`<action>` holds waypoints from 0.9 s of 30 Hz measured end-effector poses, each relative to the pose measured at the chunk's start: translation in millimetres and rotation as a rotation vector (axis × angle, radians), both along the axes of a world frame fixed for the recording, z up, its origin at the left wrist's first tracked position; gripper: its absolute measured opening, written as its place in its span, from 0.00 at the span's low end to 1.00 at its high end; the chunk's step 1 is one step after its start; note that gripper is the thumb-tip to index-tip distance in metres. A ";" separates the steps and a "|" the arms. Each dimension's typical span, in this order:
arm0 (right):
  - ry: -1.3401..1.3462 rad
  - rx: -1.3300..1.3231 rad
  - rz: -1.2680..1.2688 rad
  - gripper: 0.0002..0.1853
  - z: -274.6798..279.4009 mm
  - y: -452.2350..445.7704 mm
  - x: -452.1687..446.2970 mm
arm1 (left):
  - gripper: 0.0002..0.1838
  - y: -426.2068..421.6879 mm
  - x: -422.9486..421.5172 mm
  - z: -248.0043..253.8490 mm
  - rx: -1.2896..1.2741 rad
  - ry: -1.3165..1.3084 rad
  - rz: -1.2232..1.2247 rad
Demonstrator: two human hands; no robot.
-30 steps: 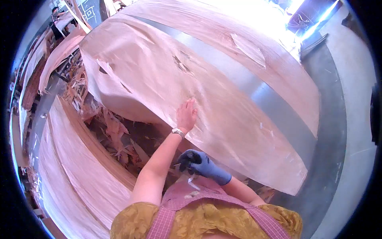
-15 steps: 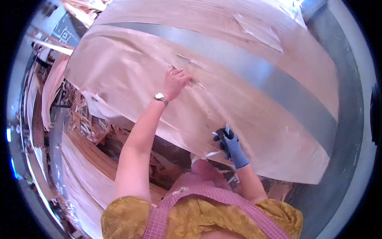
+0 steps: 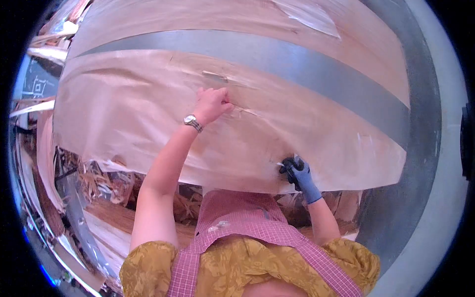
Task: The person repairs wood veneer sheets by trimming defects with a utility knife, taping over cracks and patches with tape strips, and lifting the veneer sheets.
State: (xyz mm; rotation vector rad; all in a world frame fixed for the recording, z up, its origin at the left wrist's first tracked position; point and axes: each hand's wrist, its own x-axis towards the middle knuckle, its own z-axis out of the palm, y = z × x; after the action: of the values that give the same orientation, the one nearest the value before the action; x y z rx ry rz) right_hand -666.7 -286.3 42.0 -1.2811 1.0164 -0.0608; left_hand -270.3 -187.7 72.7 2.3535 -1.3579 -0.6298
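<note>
A wide, thin sheet of wood veneer (image 3: 138,99) lies in front of me, with a few slits and a small gap near its middle. My left hand (image 3: 213,105), bare with a wristwatch (image 3: 191,120) above it, rests on the sheet beside a split. Its fingers are curled in; whatever they pinch, if anything, is hidden. Near the sheet's front edge, my right hand (image 3: 298,175) wears a grey-blue glove with dark fingers. Closed, it grips something small; pale bits stick out between the fingers, too little to name.
Beyond a grey strip of table (image 3: 237,43) lies another veneer sheet (image 3: 366,54), with a loose pale piece (image 3: 311,17) on it. Veneer scraps (image 3: 111,183) and strips pile up below the front edge and to the left. Bare grey surface (image 3: 420,133) runs along the right.
The view has turned and shifted, so the sheet's front edge lies more level. My left hand's fingers have curled in more. The gloved hand stays near the front edge, still closed.
</note>
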 end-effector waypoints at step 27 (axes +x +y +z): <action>-0.232 -0.077 -0.262 0.09 16.0 43.5 258.7 | 0.11 33.7 7.0 -36.1 -0.641 -0.344 0.040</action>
State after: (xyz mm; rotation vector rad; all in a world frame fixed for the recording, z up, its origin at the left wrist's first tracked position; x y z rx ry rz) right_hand -408.0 -242.7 57.9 -1.1728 0.9818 -0.4437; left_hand -263.4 -154.0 36.6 1.9916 -1.3767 0.2221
